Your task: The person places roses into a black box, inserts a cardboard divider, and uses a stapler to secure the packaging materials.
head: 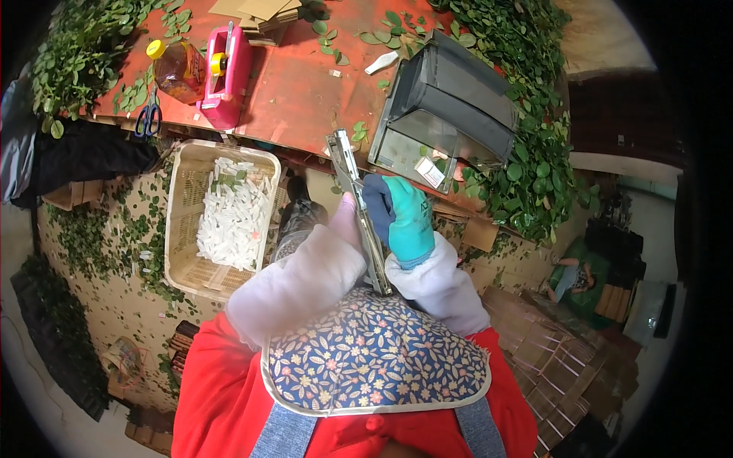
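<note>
A long metal stapler stands nearly upright before my chest, its lower end by the floral apron. Its two narrow metal parts are slightly spread at the upper end. My left hand grips it from the left, largely covered by a pale sleeve. On the other side my right hand, in a teal and dark blue glove, has its curled fingers closed at the stapler's edge. The glove hides its fingertips. Just beyond the right hand, a small white box bearing writing lies in a dark, hooded tray.
Left of me stands a plastic basket of white slips. The red table bears a pink tape dispenser, a bottle, scissors, cardboard and leafy stems. A person is far right.
</note>
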Demonstrator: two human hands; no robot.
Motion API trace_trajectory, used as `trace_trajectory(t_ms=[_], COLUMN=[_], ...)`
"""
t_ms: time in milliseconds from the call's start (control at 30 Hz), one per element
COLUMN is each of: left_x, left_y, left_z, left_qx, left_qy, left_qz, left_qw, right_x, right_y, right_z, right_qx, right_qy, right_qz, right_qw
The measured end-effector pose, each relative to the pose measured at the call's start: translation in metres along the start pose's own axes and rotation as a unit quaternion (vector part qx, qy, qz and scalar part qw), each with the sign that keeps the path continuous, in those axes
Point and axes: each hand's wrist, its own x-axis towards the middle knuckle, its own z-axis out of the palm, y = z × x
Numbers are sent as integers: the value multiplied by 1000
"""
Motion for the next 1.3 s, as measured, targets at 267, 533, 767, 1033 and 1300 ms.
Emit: trace_trajectory(t_ms=[267,533,767,1033,1300], left_x=[-1,23,46,64,58], left_y=[-6,-7,-7,-21,-11], left_z=[5,-16,-64,-92,-83], left_qx=[-1,-48,-125,-96,-30], left_qy=[-9,-139,44,75,-97], left_qz=[9,16,15,-17,-27], left_qw=[1000,989,991,992,994], right_x=[7,13,3,-20,-4], right_y=[-20,-11,32,35,-4], right_z=[-14,-14,-27,-22,-5], right_qx=[-162,-160,279,112,123], right_qy=[-105,-173,13,-165,-136], right_qz=[0,-17,211,150,209], right_qw=[981,972,937,968,960])
